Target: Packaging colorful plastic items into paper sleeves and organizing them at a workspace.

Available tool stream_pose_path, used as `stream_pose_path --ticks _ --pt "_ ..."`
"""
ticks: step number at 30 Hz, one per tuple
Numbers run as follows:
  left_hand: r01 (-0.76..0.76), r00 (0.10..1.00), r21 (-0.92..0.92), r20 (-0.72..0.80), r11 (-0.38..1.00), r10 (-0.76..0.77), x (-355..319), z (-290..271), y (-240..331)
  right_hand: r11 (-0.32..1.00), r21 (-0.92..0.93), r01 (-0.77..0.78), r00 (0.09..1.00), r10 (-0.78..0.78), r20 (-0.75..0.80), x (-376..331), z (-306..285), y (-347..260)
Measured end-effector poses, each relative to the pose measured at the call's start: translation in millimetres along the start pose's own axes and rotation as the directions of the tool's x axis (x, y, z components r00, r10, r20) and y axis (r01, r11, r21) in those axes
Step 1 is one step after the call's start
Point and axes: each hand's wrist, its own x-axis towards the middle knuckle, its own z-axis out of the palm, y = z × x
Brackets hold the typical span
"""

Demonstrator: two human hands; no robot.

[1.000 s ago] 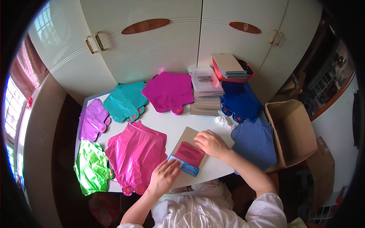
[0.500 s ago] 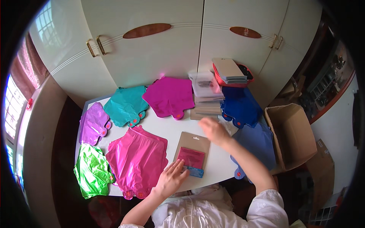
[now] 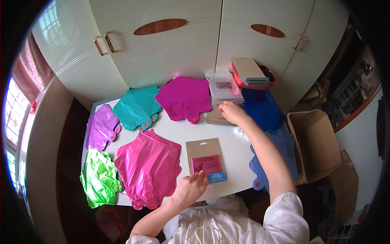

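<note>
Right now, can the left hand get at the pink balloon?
Probably yes. The left hand rests on the brown card, and the pink balloon lies flat right beside it on the table, with nothing between them.

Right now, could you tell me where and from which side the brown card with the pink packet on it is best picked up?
Probably by its bare top end, near the hang slot, coming from the far side. The brown card lies flat on the white table; the left hand rests at its near edge, and the pink packet covers the lower half.
</note>
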Motion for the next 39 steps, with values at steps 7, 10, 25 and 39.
stream_pose_path --ticks 7,10,25,39 --pt "-0.066 0.998 0.151 0.012 0.986 0.065 -2.3 2.4 6.3 0.999 0.025 -0.041 0.995 0.039 0.087 -0.2 -11.4 -7.4" --pt "-0.071 0.997 0.18 0.018 0.981 0.068 -2.8 0.7 9.6 0.995 0.061 -0.079 0.99 0.071 0.118 -4.9 -17.8 -15.6" --pt "-0.039 0.999 0.137 0.018 0.99 0.037 -4.7 0.8 6.7 0.967 0.216 0.135 0.984 -0.104 -0.146 -40.2 -37.9 -43.2" --pt "-0.026 0.996 0.022 -0.089 0.999 0.028 -2.2 5.8 -1.0 0.697 0.177 0.695 0.712 -0.632 -0.306 -230.1 -22.3 -164.5"
